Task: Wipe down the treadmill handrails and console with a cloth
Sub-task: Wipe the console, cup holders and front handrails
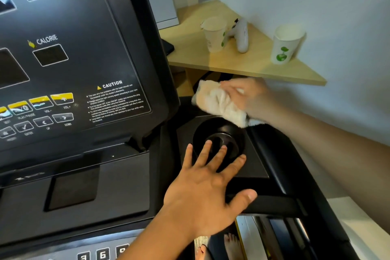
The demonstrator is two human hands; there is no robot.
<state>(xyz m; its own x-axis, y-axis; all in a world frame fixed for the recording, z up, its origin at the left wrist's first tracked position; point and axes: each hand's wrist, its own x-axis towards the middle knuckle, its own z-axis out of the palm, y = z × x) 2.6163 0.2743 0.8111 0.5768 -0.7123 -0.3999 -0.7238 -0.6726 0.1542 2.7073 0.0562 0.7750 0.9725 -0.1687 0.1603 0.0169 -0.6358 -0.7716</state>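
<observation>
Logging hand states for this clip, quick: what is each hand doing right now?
Left hand: open, fingers spread flat by the cup holder, holding nothing.
Right hand: grips the cloth.

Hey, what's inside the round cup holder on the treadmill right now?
The cup holder looks empty: a dark stepped well, nothing standing in it. The left hand has its fingers spread over the near rim, covering that part, and the cloth overlaps the far edge.

The single head camera looks forward and steeply down from close above the treadmill console (73, 69), which fills the left of the view, with the cup holder (219, 139) just right of it and a wooden shelf (242, 63) beyond to the right.
</observation>
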